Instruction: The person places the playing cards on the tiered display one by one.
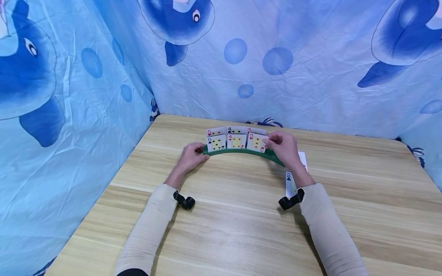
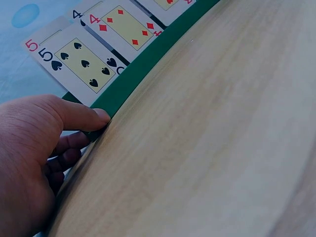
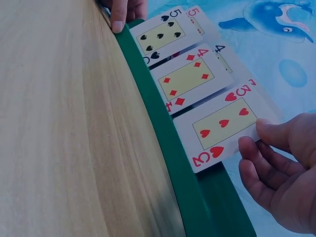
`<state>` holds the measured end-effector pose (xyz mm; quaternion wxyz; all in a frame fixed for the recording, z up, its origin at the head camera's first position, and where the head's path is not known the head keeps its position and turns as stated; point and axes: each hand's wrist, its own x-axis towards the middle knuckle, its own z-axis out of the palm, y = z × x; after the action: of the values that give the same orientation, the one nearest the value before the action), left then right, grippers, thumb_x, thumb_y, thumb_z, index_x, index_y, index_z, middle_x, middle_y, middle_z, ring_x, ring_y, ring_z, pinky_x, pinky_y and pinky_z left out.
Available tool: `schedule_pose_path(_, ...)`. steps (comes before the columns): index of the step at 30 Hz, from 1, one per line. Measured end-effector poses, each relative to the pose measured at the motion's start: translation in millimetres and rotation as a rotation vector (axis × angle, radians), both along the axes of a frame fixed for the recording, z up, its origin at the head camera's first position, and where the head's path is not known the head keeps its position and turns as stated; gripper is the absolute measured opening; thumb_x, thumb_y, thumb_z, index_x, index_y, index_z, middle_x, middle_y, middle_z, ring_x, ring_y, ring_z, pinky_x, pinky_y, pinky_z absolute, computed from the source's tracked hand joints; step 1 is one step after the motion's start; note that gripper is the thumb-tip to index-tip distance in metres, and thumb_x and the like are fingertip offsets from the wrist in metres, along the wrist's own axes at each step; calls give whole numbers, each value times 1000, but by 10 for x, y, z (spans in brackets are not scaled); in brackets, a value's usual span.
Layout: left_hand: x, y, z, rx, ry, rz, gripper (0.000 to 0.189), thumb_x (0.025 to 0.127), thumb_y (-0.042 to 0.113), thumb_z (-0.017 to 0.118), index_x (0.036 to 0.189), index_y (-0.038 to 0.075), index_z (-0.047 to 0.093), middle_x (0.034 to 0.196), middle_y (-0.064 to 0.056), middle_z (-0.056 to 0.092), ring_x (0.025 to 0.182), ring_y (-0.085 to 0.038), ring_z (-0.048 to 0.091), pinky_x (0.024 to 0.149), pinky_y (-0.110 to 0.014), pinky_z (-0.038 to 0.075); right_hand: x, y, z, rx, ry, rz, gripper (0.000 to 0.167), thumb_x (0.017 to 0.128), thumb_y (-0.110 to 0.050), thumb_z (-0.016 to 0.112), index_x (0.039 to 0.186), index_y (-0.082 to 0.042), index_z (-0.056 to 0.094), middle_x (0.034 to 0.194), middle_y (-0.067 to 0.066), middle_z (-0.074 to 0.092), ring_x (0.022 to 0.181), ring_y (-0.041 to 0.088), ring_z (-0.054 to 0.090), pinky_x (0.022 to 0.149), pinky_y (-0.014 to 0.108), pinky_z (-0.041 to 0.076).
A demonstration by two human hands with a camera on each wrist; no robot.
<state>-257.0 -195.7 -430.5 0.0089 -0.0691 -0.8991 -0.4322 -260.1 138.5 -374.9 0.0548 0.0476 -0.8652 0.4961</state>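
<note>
A curved green card holder stands on the table with two rows of playing cards. My left hand grips its left end, thumb on the front face and fingers behind. In the front row are the five of spades, the four of diamonds and the three of hearts. My right hand pinches the three of hearts by its right edge between thumb and forefinger, its lower edge at the holder. Behind stand a red five, a black four and a red three, mostly covered.
Beside my right wrist a two of clubs lies face up, partly hidden by the arm. Another white card lies just beyond it. The wooden table meets a blue dolphin-print curtain at the back and left.
</note>
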Motion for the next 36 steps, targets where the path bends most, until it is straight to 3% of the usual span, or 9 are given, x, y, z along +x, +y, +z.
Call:
schedule_pose_path(10,6,20,9,-1,-7,8,37,86,10,74,120,-2,66,117,-21,67,105,-32,61,97,-45,48,-9,17,-57,37,0,22,19,95,-16,69,104,0,72,100,20,73,84,27,70,64,13,50)
schedule_pose_path(17,-7,29,-6,1,-2,0,36,87,10,74,119,-2,67,117,-21,67,104,-32,62,96,-45,49,5,108,-43,36,-33,5,24,95,-19,69,113,-3,71,110,18,72,93,28,70,71,15,52)
schedule_pose_path(20,-6,31,-6,-3,7,-3,36,87,10,74,119,-2,67,116,-21,67,104,-32,62,96,-45,49,20,177,0,25,-14,-8,24,96,-20,68,113,-4,71,109,17,72,89,20,69,73,16,53)
schedule_pose_path(24,-5,34,-10,-9,12,0,36,87,10,74,119,-3,67,117,-22,67,104,-33,62,96,-45,49,51,297,85,-21,47,-20,24,95,-21,68,110,-2,72,93,5,72,78,4,65,73,16,54)
schedule_pose_path(27,-1,35,-6,-7,4,0,37,86,10,74,120,-3,67,117,-21,68,104,-33,62,96,-45,49,92,406,162,-38,69,-45,28,95,-23,69,110,0,72,82,-9,67,75,3,64,70,16,53)
schedule_pose_path(30,4,25,2,-3,1,0,38,85,10,74,120,-3,67,116,-21,68,104,-33,62,96,-45,50,136,519,226,-20,75,-81,30,95,-25,70,112,0,71,80,-17,64,75,3,63,68,14,51)
schedule_pose_path(36,6,-4,-3,7,6,3,38,85,9,75,120,-3,67,115,-22,68,103,-33,63,96,-46,51,192,744,232,33,98,-126,31,94,-28,70,110,-2,72,86,-20,61,76,-2,59,67,13,48)
